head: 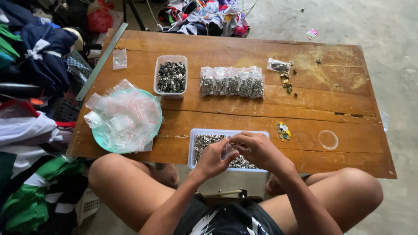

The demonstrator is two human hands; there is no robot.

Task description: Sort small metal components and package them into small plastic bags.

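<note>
My left hand [213, 160] and my right hand [257, 150] meet over a clear rectangular tray [193, 148] full of small silver metal pieces at the near edge of a low wooden table [244, 109]. Between them they pinch a small clear plastic bag [228, 151]; my right fingers curl over its top. Whether the bag holds pieces I cannot tell.
A green plate [102, 140] piled with empty small zip bags lies at the left. Behind stands a small clear tub [171, 77] of dark metal pieces, and a row of filled bags [232, 82]. Loose pieces [283, 131] lie at the right. Clothes heap at the left.
</note>
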